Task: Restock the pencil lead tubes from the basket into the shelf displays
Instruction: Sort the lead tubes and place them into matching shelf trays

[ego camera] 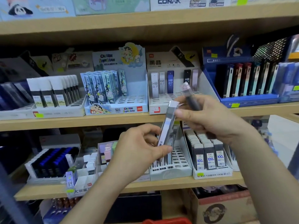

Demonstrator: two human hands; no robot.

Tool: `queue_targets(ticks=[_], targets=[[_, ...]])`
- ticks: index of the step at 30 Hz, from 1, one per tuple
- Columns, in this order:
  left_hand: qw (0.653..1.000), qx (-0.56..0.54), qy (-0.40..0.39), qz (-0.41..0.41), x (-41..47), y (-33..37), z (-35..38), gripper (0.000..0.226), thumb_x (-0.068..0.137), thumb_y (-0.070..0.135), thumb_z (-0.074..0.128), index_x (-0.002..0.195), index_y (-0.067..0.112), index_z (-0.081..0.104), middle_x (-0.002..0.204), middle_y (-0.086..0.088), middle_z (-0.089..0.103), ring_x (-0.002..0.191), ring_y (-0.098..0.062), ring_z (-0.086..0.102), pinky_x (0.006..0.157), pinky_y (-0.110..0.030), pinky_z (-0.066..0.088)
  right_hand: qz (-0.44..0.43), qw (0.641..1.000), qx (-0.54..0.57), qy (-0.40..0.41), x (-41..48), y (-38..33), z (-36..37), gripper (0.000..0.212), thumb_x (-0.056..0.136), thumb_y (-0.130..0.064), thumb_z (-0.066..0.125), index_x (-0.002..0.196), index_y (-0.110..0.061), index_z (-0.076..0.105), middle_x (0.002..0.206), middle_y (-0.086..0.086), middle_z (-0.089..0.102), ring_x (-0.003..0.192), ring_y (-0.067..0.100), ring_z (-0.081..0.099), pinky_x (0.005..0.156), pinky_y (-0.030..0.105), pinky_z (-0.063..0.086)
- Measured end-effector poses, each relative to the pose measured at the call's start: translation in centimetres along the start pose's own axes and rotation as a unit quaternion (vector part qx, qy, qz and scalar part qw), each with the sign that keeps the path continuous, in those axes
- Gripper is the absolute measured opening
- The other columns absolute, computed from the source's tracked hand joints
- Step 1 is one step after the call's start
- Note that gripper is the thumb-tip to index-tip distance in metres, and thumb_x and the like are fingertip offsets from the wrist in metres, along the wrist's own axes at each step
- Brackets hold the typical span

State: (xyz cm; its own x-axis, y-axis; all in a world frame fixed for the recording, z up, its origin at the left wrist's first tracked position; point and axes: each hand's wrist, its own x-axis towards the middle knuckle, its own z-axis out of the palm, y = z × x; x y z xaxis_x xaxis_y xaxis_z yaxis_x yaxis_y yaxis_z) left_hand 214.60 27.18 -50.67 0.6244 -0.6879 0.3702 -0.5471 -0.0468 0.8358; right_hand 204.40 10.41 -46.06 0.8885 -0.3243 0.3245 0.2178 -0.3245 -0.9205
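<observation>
A slim grey rectangular lead tube [168,125] with a white cap tilts in front of the shelves. The left hand [140,146] pinches its lower half. The right hand [210,120] thumbs its upper part while gripping a dark lead tube [191,99] with a clear cap. Behind stand pale wooden shelves [113,120] holding a white slotted display tray [171,167]. A red basket rim [166,221] shows at the bottom.

Display trays [116,109] stand side by side on middle shelf [64,122] and lower shelf [161,185]. In front: left hand [139,147] with lower tube [168,125], right hand [210,120] with upper tube [191,99]. Cardboard box [226,207] bottom right, basket [166,221] nearest.
</observation>
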Motion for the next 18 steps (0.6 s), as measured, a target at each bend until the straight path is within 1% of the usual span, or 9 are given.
queue_targets(ticks=[2,4,6,8,10,12,14,16,18], targets=[[1.000,-0.007,0.018,0.007,-0.1,0.1,0.1,0.031,0.068,0.016,0.086,0.091,0.024,0.068,0.067,0.000,0.071,0.058,-0.020,0.069,0.069,-0.040,0.059,-0.008,0.999,0.031,0.007,0.5,0.3,0.9,0.035,0.068,-0.021,0.075,0.097,-0.010,0.059,0.057,-0.009,0.058,0.039,0.005,0.036,0.037,0.015,0.028],[0.999,-0.008,0.035,0.018,-0.3,0.1,0.1,0.036,0.067,0.017,0.087,0.096,0.028,0.067,0.067,0.000,0.071,0.060,-0.019,0.069,0.069,-0.042,0.059,-0.016,0.998,0.053,0.023,0.8,0.5,1.4,0.030,0.065,-0.017,0.074,0.090,-0.010,0.057,0.055,-0.008,0.057,0.037,0.004,0.036,0.036,0.014,0.029],[0.999,-0.007,0.036,0.035,-0.5,0.0,0.1,0.053,0.069,0.019,0.085,0.109,0.043,0.060,0.069,0.002,0.070,0.063,-0.016,0.067,0.071,-0.041,0.058,-0.022,0.998,0.062,0.017,0.8,0.6,1.4,0.023,0.064,-0.013,0.073,0.081,-0.012,0.057,0.052,-0.007,0.055,0.036,0.004,0.035,0.035,0.014,0.028],[0.998,-0.022,0.020,0.055,-0.7,-0.2,-0.1,0.076,0.073,0.014,0.082,0.122,0.058,0.044,0.077,0.005,0.068,0.067,-0.016,0.067,0.070,-0.036,0.059,-0.005,0.999,0.031,-0.007,0.6,0.6,1.5,0.020,0.068,-0.007,0.076,0.077,-0.013,0.060,0.053,-0.001,0.054,0.036,0.005,0.037,0.035,0.014,0.028],[0.997,-0.036,0.007,0.072,-0.6,-0.5,-0.5,0.087,0.076,0.008,0.080,0.128,0.063,0.038,0.080,0.007,0.065,0.066,-0.018,0.065,0.069,-0.031,0.059,0.016,0.999,-0.018,-0.031,0.7,0.8,1.7,0.017,0.076,-0.003,0.076,0.079,-0.012,0.062,0.055,0.001,0.055,0.038,0.005,0.040,0.035,0.013,0.029],[0.995,-0.043,0.002,0.085,-0.3,-0.8,-0.9,0.083,0.074,0.002,0.079,0.124,0.060,0.048,0.075,0.009,0.063,0.059,-0.013,0.061,0.066,-0.025,0.054,0.014,0.998,-0.023,-0.057,0.8,1.2,2.0,0.015,0.077,-0.009,0.077,0.083,-0.011,0.064,0.057,-0.001,0.058,0.042,0.005,0.043,0.038,0.014,0.031],[0.995,-0.046,0.002,0.084,0.2,-1.6,-1.2,0.077,0.072,-0.002,0.080,0.114,0.057,0.057,0.069,0.008,0.063,0.058,-0.010,0.059,0.064,-0.020,0.052,0.025,0.992,-0.053,-0.109,1.0,1.7,1.6,0.022,0.079,-0.027,0.074,0.088,-0.009,0.066,0.060,0.001,0.060,0.045,0.005,0.041,0.042,0.014,0.032],[0.996,-0.037,0.005,0.079,0.6,-2.9,-1.2,0.074,0.071,-0.004,0.080,0.107,0.057,0.059,0.066,0.007,0.063,0.059,-0.012,0.062,0.064,-0.022,0.054,0.078,0.972,-0.110,-0.191,0.9,2.5,1.0,0.049,0.083,-0.050,0.062,0.103,-0.005,0.067,0.073,0.011,0.066,0.049,0.006,0.041,0.044,0.015,0.033],[0.998,-0.019,0.009,0.062,0.8,-4.6,-0.8,0.070,0.073,-0.003,0.079,0.105,0.055,0.056,0.065,0.008,0.065,0.060,-0.012,0.065,0.065,-0.025,0.056,0.171,0.951,-0.123,-0.228,0.8,4.0,0.4,0.056,0.093,-0.053,0.047,0.117,-0.004,0.063,0.077,0.007,0.066,0.049,0.006,0.043,0.041,0.015,0.034]])
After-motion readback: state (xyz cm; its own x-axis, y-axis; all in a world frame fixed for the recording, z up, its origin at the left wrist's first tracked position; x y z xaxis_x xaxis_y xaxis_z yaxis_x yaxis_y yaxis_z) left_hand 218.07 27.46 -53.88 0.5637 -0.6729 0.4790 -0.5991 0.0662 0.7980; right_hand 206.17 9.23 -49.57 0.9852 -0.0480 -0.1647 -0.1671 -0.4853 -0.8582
